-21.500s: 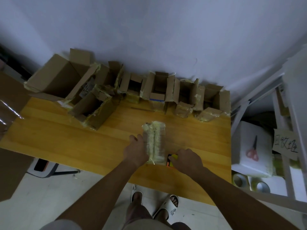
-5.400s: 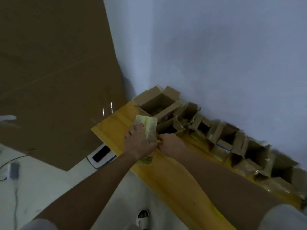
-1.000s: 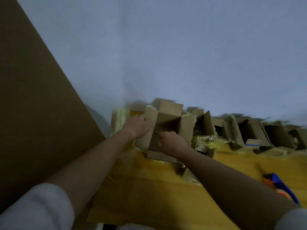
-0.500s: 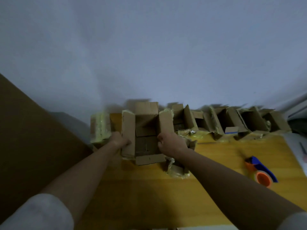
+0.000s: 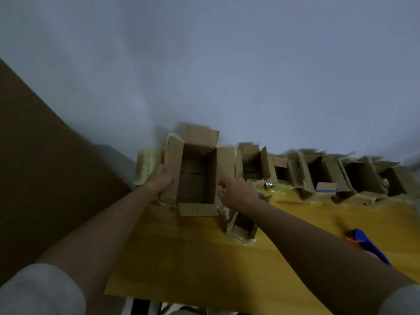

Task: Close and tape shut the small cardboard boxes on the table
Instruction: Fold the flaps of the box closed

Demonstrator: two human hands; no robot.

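Head view: left hand (image 5: 160, 181) gripping open box (image 5: 195, 176) flap; right hand (image 5: 236, 192) loosely curled, empty. Next: folding flaps shut.

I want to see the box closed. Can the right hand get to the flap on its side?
Probably yes: the right hand is beside the open box, and nothing lies between it and the right flap.

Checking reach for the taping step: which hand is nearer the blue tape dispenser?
Right. The right hand is beside the open box, on the tape dispenser side; the left hand grips the box's far flap.
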